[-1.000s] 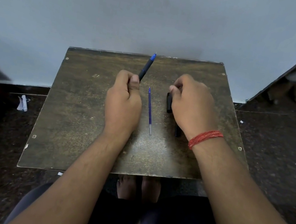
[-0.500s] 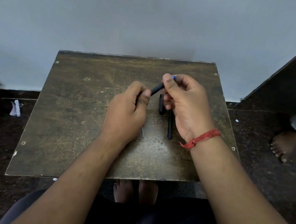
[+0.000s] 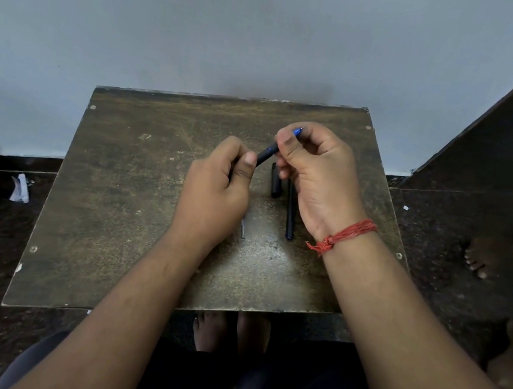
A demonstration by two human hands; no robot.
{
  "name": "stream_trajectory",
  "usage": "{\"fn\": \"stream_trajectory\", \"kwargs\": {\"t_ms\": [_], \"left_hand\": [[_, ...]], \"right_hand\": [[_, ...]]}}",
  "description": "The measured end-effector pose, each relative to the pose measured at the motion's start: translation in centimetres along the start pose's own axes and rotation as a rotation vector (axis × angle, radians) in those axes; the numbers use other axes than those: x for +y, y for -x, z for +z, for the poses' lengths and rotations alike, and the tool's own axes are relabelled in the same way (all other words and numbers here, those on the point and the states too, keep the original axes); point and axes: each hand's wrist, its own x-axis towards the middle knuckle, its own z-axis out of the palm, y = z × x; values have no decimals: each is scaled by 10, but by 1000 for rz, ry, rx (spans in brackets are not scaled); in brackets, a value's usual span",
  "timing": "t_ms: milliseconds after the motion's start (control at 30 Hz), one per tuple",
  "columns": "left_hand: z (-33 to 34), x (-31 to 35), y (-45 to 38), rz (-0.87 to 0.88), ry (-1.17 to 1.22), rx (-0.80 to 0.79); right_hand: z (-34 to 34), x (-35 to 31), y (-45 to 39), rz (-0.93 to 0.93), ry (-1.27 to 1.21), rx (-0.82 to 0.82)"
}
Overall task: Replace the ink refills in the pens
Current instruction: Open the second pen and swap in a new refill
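The table (image 3: pixel 132 208) top looked like worn wood or board, matt, scratched and mottled; the pen (image 3: pixel 266 155) seemed dark matt plastic with a glossier blue tip; the bracelet (image 3: pixel 343 233) was frayed red thread; the wall (image 3: pixel 209 18) was smooth, matt paint; the floor (image 3: pixel 441 250) was dark speckled stone.

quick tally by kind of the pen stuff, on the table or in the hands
Pen held in both hands: 1 — pen, gripped by the left hand and right hand
Long dark pen piece on the table: 1 — long dark piece
Short dark piece: 1 — short dark piece
Thin refill, mostly hidden under the left hand: 1 — refill
Total: 4
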Motion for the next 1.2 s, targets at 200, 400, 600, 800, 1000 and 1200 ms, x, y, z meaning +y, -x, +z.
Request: {"fn": "stream_trajectory", "kwargs": {"t_ms": [200,400,600,800,1000,1200], "left_hand": [[-1,3,-1,-52,69,-38],[-2,0,0,-72,123,-55],[0,-2,0,-92,88,-27],[1,-2,1,-48,44,-39],[0,-2,1,-62,70,-38],[0,-3,1,-42,69,-50]], "right_hand": [[0,-1,-1,-6,-1,-18],[-3,-2,-2,8,34,-92],[-8,-3,-3,29,-27,-108],[-5,3,-3,-5,98,3],[-9,-1,-2,8,26,-61],[-14,-5,-5,58,-77,-79]]}}
